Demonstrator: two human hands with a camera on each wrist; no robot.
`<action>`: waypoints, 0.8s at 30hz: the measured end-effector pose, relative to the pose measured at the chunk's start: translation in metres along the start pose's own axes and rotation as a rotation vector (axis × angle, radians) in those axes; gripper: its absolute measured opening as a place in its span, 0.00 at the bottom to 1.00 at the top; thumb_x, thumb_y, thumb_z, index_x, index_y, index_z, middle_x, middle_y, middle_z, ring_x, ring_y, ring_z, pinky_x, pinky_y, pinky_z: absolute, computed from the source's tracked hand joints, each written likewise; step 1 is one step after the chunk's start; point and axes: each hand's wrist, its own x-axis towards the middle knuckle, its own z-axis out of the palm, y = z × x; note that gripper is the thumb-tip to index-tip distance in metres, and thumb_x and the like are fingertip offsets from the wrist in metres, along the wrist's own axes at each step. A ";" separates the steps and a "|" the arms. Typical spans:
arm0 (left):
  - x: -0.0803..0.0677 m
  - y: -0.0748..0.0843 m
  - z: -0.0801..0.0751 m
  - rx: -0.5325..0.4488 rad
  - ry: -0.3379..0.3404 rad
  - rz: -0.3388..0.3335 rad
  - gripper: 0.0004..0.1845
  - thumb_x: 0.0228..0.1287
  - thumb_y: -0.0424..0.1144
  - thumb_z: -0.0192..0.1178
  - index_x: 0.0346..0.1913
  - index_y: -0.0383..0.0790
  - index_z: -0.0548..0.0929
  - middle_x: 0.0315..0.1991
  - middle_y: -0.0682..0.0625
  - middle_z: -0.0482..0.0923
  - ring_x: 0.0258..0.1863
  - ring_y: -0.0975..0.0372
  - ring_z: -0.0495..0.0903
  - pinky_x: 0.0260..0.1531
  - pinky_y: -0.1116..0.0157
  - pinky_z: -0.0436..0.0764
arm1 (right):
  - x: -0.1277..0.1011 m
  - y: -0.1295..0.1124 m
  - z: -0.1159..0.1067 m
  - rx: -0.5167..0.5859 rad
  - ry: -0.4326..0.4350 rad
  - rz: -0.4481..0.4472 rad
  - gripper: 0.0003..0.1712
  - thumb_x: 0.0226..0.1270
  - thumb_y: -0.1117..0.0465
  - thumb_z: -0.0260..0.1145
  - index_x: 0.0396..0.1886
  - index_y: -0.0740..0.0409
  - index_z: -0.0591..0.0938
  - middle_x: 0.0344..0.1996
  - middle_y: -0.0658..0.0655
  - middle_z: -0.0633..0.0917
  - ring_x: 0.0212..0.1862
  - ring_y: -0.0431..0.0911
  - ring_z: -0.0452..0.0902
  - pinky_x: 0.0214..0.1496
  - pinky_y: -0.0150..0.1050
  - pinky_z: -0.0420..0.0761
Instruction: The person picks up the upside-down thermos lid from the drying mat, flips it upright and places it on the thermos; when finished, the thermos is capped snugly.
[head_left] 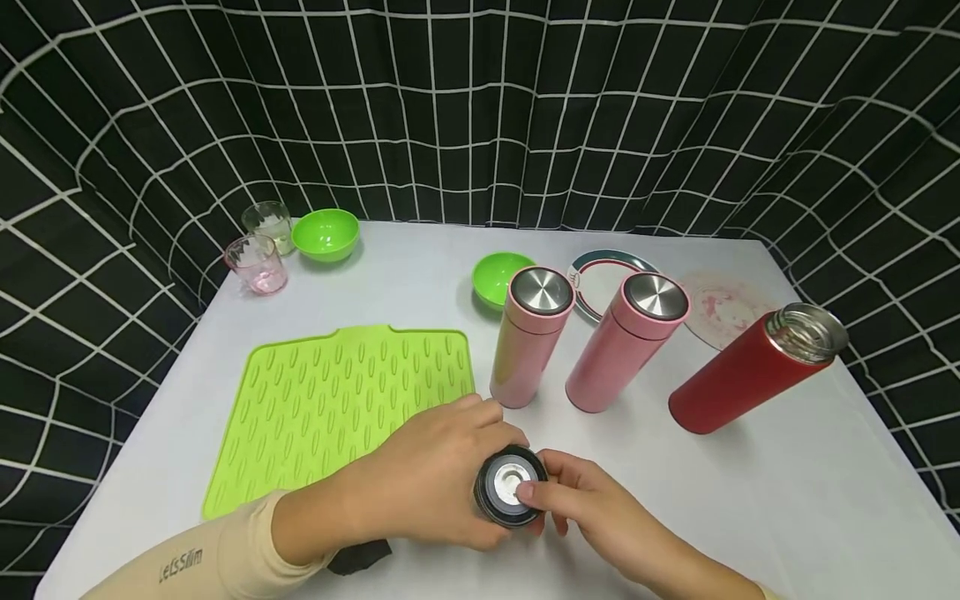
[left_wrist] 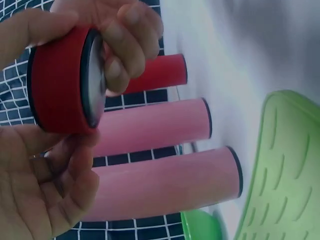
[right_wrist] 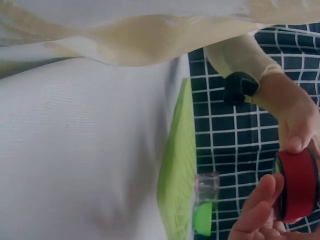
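A red flask lid (left_wrist: 60,80) with black rims is held between both hands. In the head view its inner side, a black ring around a pale silvery plug, faces up. My left hand (head_left: 442,475) grips the lid around its side. The right hand (head_left: 600,508) pinches it, thumb on the inner plug and fingers against the rim and the underside. Down in the left wrist view, the lid's steel face turns toward the right hand's curled fingers. The red flask (head_left: 731,379) stands at the right without a lid, its steel mouth showing.
Two pink flasks (head_left: 528,350) with steel-topped lids stand beyond the hands. A green drying mat (head_left: 337,400) lies at the left. Farther back are green bowls (head_left: 326,236), two glasses (head_left: 258,267), a rimmed plate (head_left: 600,279) and a reddish-stained round plate (head_left: 723,312).
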 end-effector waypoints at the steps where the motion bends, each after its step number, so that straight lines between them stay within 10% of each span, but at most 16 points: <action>1: 0.000 0.000 -0.001 -0.024 -0.001 -0.012 0.32 0.36 0.55 0.78 0.49 0.51 0.80 0.38 0.64 0.68 0.38 0.71 0.67 0.36 0.76 0.71 | -0.001 0.000 0.000 0.012 0.019 -0.019 0.14 0.71 0.58 0.59 0.45 0.65 0.78 0.32 0.60 0.82 0.36 0.50 0.74 0.35 0.36 0.73; 5: -0.002 0.001 -0.005 -0.194 -0.028 -0.139 0.45 0.40 0.66 0.75 0.62 0.51 0.72 0.49 0.63 0.69 0.45 0.71 0.71 0.41 0.71 0.76 | -0.004 -0.002 -0.001 -0.141 0.166 -0.275 0.12 0.62 0.66 0.69 0.45 0.58 0.80 0.37 0.56 0.84 0.39 0.47 0.78 0.41 0.37 0.77; 9: -0.003 0.000 -0.009 -0.409 -0.050 -0.290 0.46 0.40 0.70 0.72 0.62 0.53 0.72 0.48 0.66 0.73 0.43 0.71 0.74 0.37 0.67 0.78 | -0.001 -0.008 -0.001 -0.516 0.383 -0.769 0.18 0.48 0.67 0.78 0.40 0.54 0.83 0.37 0.52 0.85 0.40 0.44 0.79 0.46 0.31 0.78; 15: -0.004 0.000 -0.005 -0.626 0.016 -0.249 0.30 0.43 0.57 0.78 0.53 0.57 0.81 0.40 0.65 0.80 0.41 0.67 0.76 0.38 0.64 0.79 | 0.013 -0.026 0.001 -0.749 0.515 -1.388 0.15 0.64 0.56 0.71 0.32 0.66 0.82 0.32 0.63 0.82 0.36 0.53 0.78 0.46 0.35 0.79; 18: -0.004 -0.001 -0.002 -0.625 0.087 -0.160 0.28 0.42 0.54 0.79 0.49 0.60 0.82 0.38 0.66 0.80 0.40 0.68 0.77 0.38 0.65 0.78 | 0.014 -0.027 0.001 -0.806 0.557 -1.433 0.14 0.66 0.55 0.69 0.31 0.64 0.82 0.33 0.63 0.82 0.37 0.55 0.77 0.50 0.38 0.74; 24: -0.005 -0.006 -0.003 -0.544 0.195 -0.094 0.29 0.40 0.53 0.80 0.49 0.61 0.83 0.36 0.68 0.79 0.38 0.70 0.77 0.37 0.64 0.78 | -0.004 -0.022 -0.020 -0.915 0.623 -1.235 0.37 0.57 0.34 0.68 0.49 0.60 0.76 0.60 0.70 0.64 0.64 0.63 0.54 0.68 0.52 0.47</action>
